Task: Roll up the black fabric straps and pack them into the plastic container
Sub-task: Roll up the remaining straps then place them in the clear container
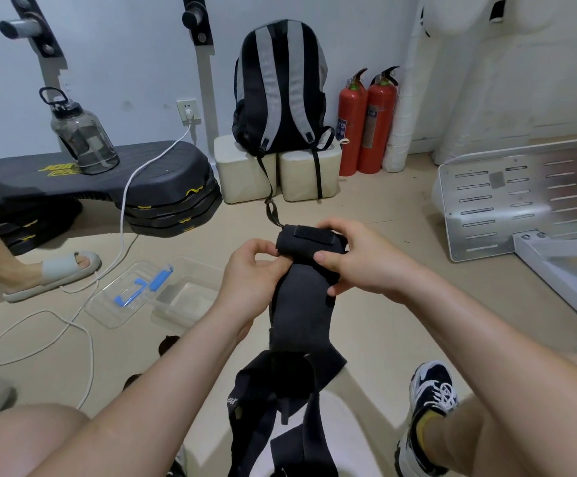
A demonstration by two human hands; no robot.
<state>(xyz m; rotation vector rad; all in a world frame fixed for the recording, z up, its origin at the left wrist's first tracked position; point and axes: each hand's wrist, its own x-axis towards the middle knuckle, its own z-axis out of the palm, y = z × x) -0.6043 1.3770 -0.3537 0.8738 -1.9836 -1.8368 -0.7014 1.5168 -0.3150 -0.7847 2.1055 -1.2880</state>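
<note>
Both hands hold a wide black fabric strap [301,304] in the air, its upper end wound into a short roll with a hook-and-loop strip on top. The left hand [251,270] pinches the roll's left end between curled fingers and thumb. The right hand [363,261] curls round the right end, thumb across the front. The loose tail hangs down to a heap of further black straps [273,390] below. The clear plastic container [172,313] sits on the beige floor [383,208] to the left, just beside its clear lid with blue clips [118,308].
</note>
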